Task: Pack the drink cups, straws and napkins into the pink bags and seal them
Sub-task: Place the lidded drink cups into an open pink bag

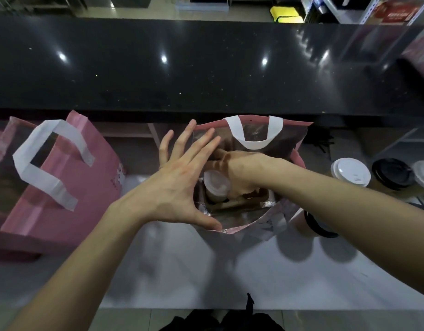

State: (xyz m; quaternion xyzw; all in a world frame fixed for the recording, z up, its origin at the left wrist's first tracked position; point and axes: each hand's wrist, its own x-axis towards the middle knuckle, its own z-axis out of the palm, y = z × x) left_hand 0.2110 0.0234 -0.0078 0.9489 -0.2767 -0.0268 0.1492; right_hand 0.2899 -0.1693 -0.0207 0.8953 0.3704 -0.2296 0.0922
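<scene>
Two pink bags stand on our tabletop (182, 271): the left bag (63, 199) unsealed; our left hand (180, 177), fingers spread, holds the open bag (299, 134) while our right hand (239, 170) reaches inside, grip hidden. Right, three cups (350, 172) wait.

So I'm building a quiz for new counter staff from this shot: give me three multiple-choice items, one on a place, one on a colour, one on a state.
1. Where is the right hand?
A. inside the open bag
B. on the black counter
C. on the left bag

2. What colour are the bag handles?
A. black
B. white
C. pink

3. How does the left hand lie?
A. clenched in a fist
B. curled round a cup
C. fingers spread, against the bag's rim

Answers: 1 A, the hand reaches down into the bag beside a lidded cup; 2 B, white loops on both pink bags; 3 C, its fingers are straight and the thumb rests at the near edge.
</scene>
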